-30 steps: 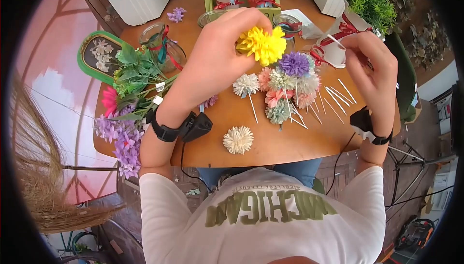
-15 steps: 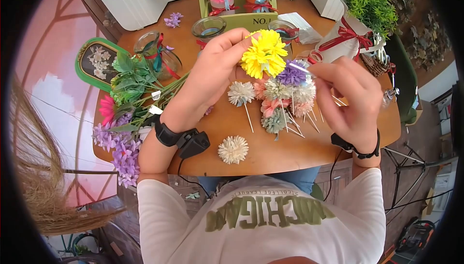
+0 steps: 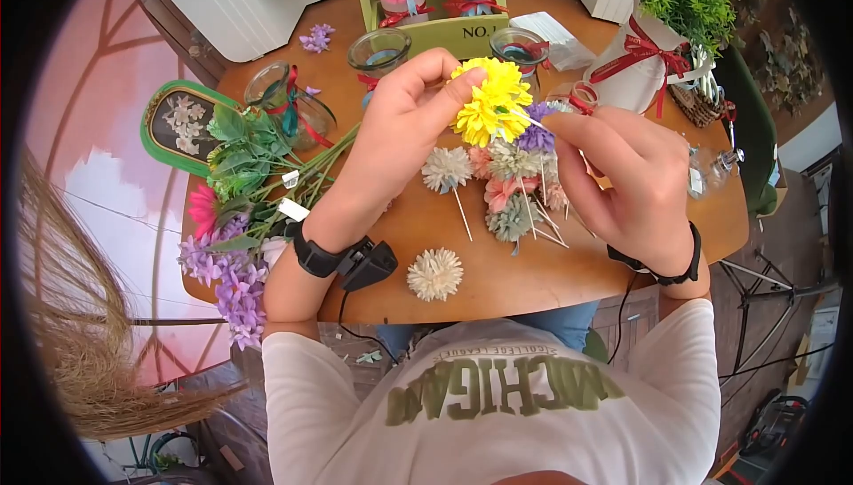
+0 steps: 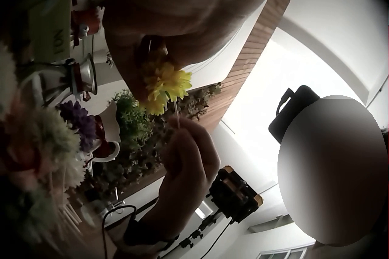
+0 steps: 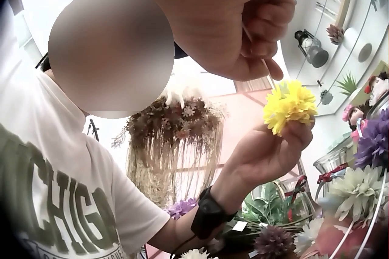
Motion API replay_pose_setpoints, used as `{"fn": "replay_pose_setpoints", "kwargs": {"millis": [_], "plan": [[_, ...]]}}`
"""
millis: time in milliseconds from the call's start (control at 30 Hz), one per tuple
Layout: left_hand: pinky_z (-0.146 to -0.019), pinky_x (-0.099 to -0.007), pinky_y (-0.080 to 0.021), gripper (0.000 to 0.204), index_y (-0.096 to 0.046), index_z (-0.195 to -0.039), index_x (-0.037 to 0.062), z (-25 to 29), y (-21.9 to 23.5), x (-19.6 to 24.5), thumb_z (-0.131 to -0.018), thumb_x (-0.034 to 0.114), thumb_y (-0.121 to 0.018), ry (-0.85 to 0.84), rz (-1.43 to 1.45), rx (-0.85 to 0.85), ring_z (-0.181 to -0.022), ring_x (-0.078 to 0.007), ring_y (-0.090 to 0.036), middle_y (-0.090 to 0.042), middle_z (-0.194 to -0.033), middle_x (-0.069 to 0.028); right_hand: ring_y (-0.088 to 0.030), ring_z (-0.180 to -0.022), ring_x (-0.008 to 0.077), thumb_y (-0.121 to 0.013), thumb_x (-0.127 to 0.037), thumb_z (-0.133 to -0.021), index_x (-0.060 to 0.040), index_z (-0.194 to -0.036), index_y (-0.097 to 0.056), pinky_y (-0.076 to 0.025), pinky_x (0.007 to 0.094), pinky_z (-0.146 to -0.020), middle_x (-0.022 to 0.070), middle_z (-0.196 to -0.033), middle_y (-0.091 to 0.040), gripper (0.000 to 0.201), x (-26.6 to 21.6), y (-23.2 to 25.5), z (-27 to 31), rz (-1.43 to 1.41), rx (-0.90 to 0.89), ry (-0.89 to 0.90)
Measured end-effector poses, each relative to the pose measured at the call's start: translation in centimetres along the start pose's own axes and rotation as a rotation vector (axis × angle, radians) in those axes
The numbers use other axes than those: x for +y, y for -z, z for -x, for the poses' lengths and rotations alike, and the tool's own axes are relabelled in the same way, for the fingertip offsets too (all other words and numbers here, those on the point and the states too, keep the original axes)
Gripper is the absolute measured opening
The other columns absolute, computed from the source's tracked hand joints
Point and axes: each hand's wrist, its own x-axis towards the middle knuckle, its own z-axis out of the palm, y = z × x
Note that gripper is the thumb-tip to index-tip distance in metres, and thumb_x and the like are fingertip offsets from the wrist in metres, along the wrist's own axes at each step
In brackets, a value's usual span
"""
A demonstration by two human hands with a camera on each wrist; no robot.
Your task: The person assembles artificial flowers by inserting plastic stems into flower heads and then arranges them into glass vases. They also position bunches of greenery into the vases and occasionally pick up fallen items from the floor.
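Observation:
In the head view, my left hand (image 3: 400, 121) holds a bright yellow artificial flower head (image 3: 491, 105) between thumb and fingers, above the table. My right hand (image 3: 635, 183) pinches a thin white stick (image 3: 534, 121), its far end right at the green-centred underside of the bloom. From the left wrist, the stick (image 4: 177, 112) meets the yellow petals (image 4: 167, 83). The right wrist view shows the flower head (image 5: 290, 107) facing my curled right fingers. Below lies a cluster of pastel flowers on white sticks, with a purple bloom (image 3: 536, 137) partly hidden by my right hand.
A cream flower head (image 3: 434, 274) lies near the table's front edge. Leafy stems with purple blossoms (image 3: 235, 294) lie at left beside a green oval frame (image 3: 153, 139). Glass vases (image 3: 379, 51) and a green doll box (image 3: 458, 36) stand behind; a white ribboned planter (image 3: 622, 72) is at right.
My right hand has brought the white stick leftward and down to the yellow flower head. My left hand has turned the flower so its underside faces the stick.

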Motion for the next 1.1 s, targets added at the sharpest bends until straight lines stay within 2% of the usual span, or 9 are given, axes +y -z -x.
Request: {"fn": "replay_pose_setpoints", "kwargs": {"millis": [67, 400, 467, 600, 767, 867, 967, 1033, 1100], "plan": [[-0.072, -0.02, -0.046, 0.021, -0.058, -0.093, 0.0033, 0.2, -0.3, 0.5, -0.105, 0.02, -0.064, -0.002, -0.038, 0.035, -0.082, -0.0006, -0.056, -0.063, -0.088, 0.0038, -0.057, -0.055, 0.0229, -0.075, -0.001, -0.073, -0.005, -0.093, -0.07, -0.045, 0.0346, -0.048, 0.005, -0.067, -0.056, 0.021, 0.0, -0.1, 0.0, -0.001, 0.001, -0.001], [-0.072, -0.0198, -0.046, 0.021, -0.058, -0.093, 0.0029, 0.1, -0.4, 0.0, -0.104, 0.018, -0.065, -0.058, -0.09, 0.055, -0.082, -0.0005, -0.057, -0.061, -0.087, 0.0044, -0.057, -0.055, 0.0239, -0.075, -0.001, -0.074, -0.0046, -0.093, -0.069, -0.044, 0.0354, -0.047, 0.0056, -0.068, -0.056, 0.021, -0.1, -0.2, 0.2, 0.005, 0.001, 0.019], [-0.069, -0.0203, -0.046, 0.02, -0.06, -0.095, 0.0013, 0.2, -0.5, 0.1, -0.103, 0.018, -0.067, -0.128, -0.142, 0.074, -0.081, -0.0009, -0.057, -0.061, -0.087, 0.0038, -0.057, -0.055, 0.0241, -0.075, -0.001, -0.074, -0.0044, -0.092, -0.068, -0.044, 0.0356, -0.047, 0.0059, -0.068, -0.056, 0.02, -0.1, -0.2, 0.2, 0.005, 0.003, 0.017], [-0.067, -0.0231, -0.05, 0.019, -0.061, -0.097, -0.001, 0.5, -0.6, 0.2, -0.1, 0.015, -0.071, -0.179, -0.206, 0.047, -0.081, -0.0016, -0.059, -0.062, -0.09, 0.0012, -0.058, -0.057, 0.0258, -0.071, 0.007, -0.078, -0.0014, -0.099, -0.07, -0.044, 0.0359, -0.051, 0.0084, -0.069, -0.057, 0.022, 0.2, -0.3, 0.2, -0.034, -0.038, -0.001], [-0.079, -0.0278, -0.059, 0.026, -0.063, -0.101, -0.0032, 0.7, -1.0, 0.5, -0.087, 0.009, -0.082, -0.211, -0.255, -0.017, -0.088, -0.008, -0.067, -0.066, -0.1, -0.0043, -0.061, -0.061, 0.029, -0.07, 0.007, -0.082, -0.001, -0.1, -0.069, -0.046, 0.0371, -0.054, 0.0107, -0.073, -0.06, 0.02, 0.7, -0.6, 0.2, -0.034, -0.049, -0.023], [-0.081, -0.0289, -0.06, 0.026, -0.065, -0.1, -0.003, 0.6, -0.3, 0.5, -0.083, 0.006, -0.082, -0.303, -0.388, -0.013, -0.089, -0.0117, -0.069, -0.068, -0.1, -0.0059, -0.063, -0.065, 0.0304, -0.069, 0.007, -0.083, -0.0004, -0.101, -0.068, -0.048, 0.0373, -0.056, 0.012, -0.077, -0.062, 0.019, 1.0, -1.0, 0.3, -0.082, -0.058, -0.033], [-0.082, -0.0299, -0.06, 0.024, -0.065, -0.098, -0.0032, 0.8, -0.5, 1.0, -0.08, 0.003, -0.082, -0.316, -0.453, -0.003, -0.089, -0.0133, -0.069, -0.068, -0.099, -0.0072, -0.064, -0.067, 0.0312, -0.069, 0.007, -0.084, 0.0, -0.101, -0.067, -0.048, 0.0377, -0.057, 0.0126, -0.078, -0.063, 0.019, 0.9, -1.4, 0.4, -0.094, -0.041, -0.014], [-0.081, -0.0302, -0.059, 0.025, -0.065, -0.097, -0.0032, 0.8, -0.4, 1.1, -0.08, 0.004, -0.082, -0.331, -0.48, -0.008, -0.088, -0.015, -0.068, -0.067, -0.097, -0.0078, -0.061, -0.064, 0.032, -0.07, 0.001, -0.08, -0.0045, -0.096, -0.064, -0.048, 0.0407, -0.055, 0.0106, -0.079, -0.063, 0.019, 0.8, -1.8, 0.5, -0.098, -0.011, -0.012], [-0.08, -0.0306, -0.059, 0.025, -0.065, -0.097, -0.0032, 0.9, -0.3, 1.7, -0.08, 0.005, -0.082, -0.347, -0.506, -0.014, -0.086, -0.0167, -0.068, -0.067, -0.095, -0.0085, -0.062, -0.064, 0.0322, -0.07, 0.0, -0.081, -0.0045, -0.098, -0.064, -0.048, 0.0401, -0.056, 0.0107, -0.08, -0.064, 0.018, 0.7, -2.0, 0.7, -0.11, -0.017, -0.025]]}}
